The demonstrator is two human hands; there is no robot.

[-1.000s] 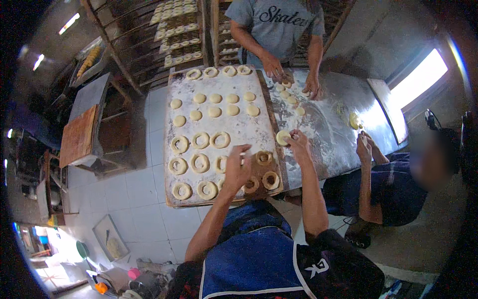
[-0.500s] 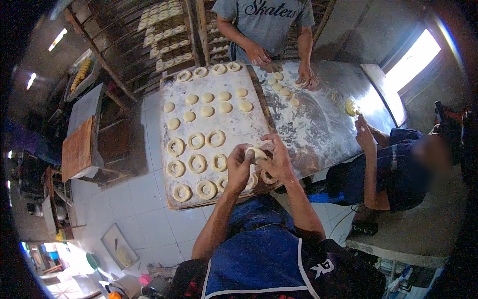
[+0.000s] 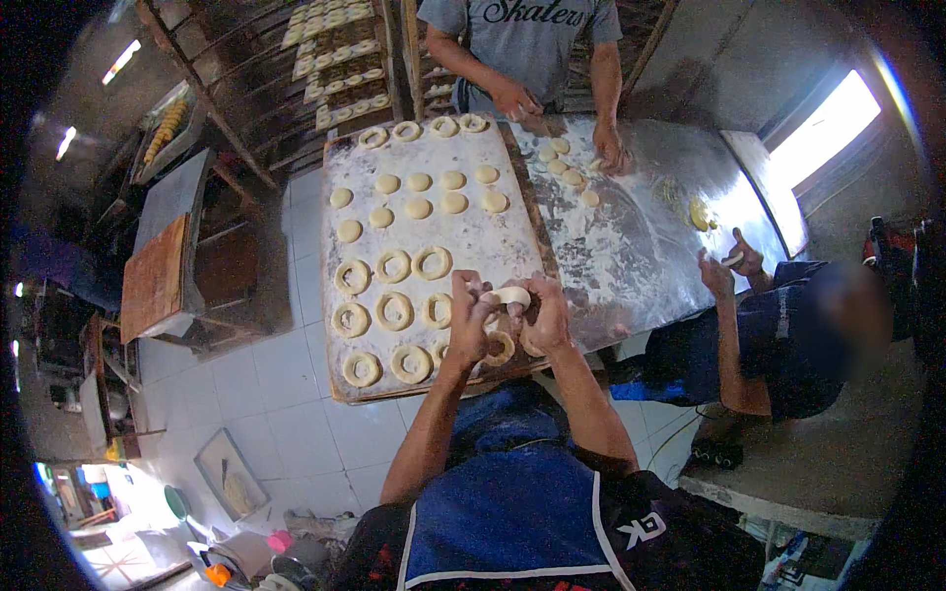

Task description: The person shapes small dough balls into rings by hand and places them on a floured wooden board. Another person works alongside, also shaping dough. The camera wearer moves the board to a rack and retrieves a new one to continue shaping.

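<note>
My left hand (image 3: 471, 317) and my right hand (image 3: 545, 313) are raised together over the near right corner of a floured wooden board (image 3: 434, 236). Both grip one pale piece of dough (image 3: 510, 295) stretched between the fingers. Below them on the board lie several dough rings (image 3: 394, 310), with round flat dough discs (image 3: 419, 209) farther back and more rings along the far edge. One ring (image 3: 500, 347) sits just under my hands.
A floured metal table (image 3: 641, 227) stands to the right, holding small dough pieces (image 3: 567, 163). A person in a grey shirt (image 3: 522, 39) works at its far end; another person in dark blue (image 3: 769, 335) crouches at right. Racks of trays (image 3: 335, 59) stand behind.
My right hand came back from the metal table with a dough piece and met my left hand. Both now hold the dough above the board's near corner.
</note>
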